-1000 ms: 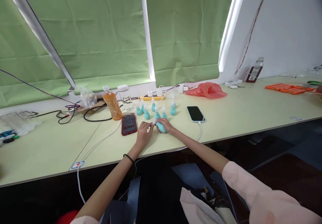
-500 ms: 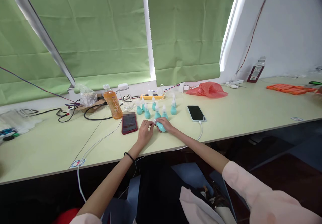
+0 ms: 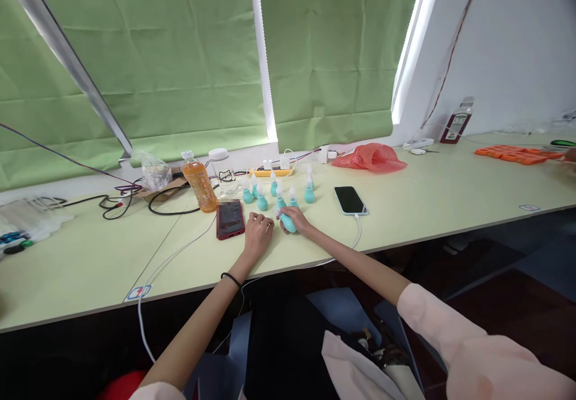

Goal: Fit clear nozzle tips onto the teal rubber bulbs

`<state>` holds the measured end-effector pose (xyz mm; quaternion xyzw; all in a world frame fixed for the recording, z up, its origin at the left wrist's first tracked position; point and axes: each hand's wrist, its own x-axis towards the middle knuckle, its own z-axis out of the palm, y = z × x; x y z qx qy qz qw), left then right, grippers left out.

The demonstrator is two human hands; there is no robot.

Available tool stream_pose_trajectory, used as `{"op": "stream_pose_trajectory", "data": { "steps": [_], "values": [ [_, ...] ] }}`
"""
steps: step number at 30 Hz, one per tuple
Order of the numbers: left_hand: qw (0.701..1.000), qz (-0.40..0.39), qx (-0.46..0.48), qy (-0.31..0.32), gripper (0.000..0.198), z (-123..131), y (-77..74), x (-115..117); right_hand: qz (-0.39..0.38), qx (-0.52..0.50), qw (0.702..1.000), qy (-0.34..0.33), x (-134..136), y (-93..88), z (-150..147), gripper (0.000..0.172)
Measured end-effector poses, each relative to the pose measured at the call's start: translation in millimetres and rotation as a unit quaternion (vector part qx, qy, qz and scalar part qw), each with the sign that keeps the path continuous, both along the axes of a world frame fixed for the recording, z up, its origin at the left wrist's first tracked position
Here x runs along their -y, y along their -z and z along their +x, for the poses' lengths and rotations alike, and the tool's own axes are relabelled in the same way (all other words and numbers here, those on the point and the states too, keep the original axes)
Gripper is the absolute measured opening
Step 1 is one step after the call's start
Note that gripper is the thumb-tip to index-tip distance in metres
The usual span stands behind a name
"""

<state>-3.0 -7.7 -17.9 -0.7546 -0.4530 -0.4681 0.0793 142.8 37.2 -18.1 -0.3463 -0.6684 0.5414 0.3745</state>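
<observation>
My right hand (image 3: 294,218) is wrapped round a teal bulb-shaped squeeze bottle (image 3: 287,223) that lies on the pale green table (image 3: 427,196). My left hand (image 3: 258,234) rests just to its left with fingers curled, a little apart from the bottle's white tip; I cannot see anything in it. Behind them stands a cluster of several teal bulb bottles with white tips (image 3: 274,191). A red phone (image 3: 230,219) lies left of my left hand.
A light phone on a white cable (image 3: 350,200) lies to the right. An orange drink bottle (image 3: 199,183), a clear jar (image 3: 222,172), a power strip (image 3: 272,173), black cables (image 3: 166,199), a red plastic bag (image 3: 371,159) and orange trays (image 3: 517,155) line the back.
My left hand has drawn back from the bottle's white tip and now rests apart from it. My right hand still holds the teal bottle.
</observation>
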Motion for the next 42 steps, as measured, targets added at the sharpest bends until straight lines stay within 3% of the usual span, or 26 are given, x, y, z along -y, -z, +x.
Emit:
{"op": "stream_pose_trajectory", "data": {
  "steps": [5, 10, 15, 20, 25, 29, 38, 42],
  "values": [
    [0.999, -0.009, 0.010, -0.034, 0.013, -4, 4.1, -5, 0.097, 0.044, 0.994, 0.030, 2, 3.2, 0, 0.023],
    [0.996, -0.016, 0.060, -0.064, 0.018, -4, -1.6, 2, 0.234, 0.101, 0.962, 0.093, 12, 4.4, -2, 0.007],
    [0.996, -0.073, 0.051, -0.004, 0.028, 0, -8.5, 9, 0.337, 0.182, 0.920, 0.083, 22, 4.5, -4, 0.003],
    [0.988, -0.144, 0.044, 0.035, 0.041, 2, -3.7, 3, 0.402, 0.244, 0.880, 0.062, 26, 2.3, -5, 0.005],
    [0.971, -0.224, 0.086, 0.023, 0.025, -2, 2.4, -7, 0.442, 0.278, 0.852, 0.038, 27, 0.9, -7, 0.007],
    [0.953, -0.278, 0.119, 0.021, 0.026, -5, 5.7, -13, 0.457, 0.290, 0.840, 0.027, 27, 0.8, -7, 0.008],
    [0.941, -0.305, 0.147, -0.009, 0.024, -9, 6.1, -13, 0.470, 0.262, 0.842, 0.028, 26, 1.1, -6, 0.005],
    [0.955, -0.269, 0.108, -0.064, 0.049, -11, 1.0, -5, 0.455, 0.230, 0.859, 0.050, 29, -1.8, -5, 0.009]
  ]
}}
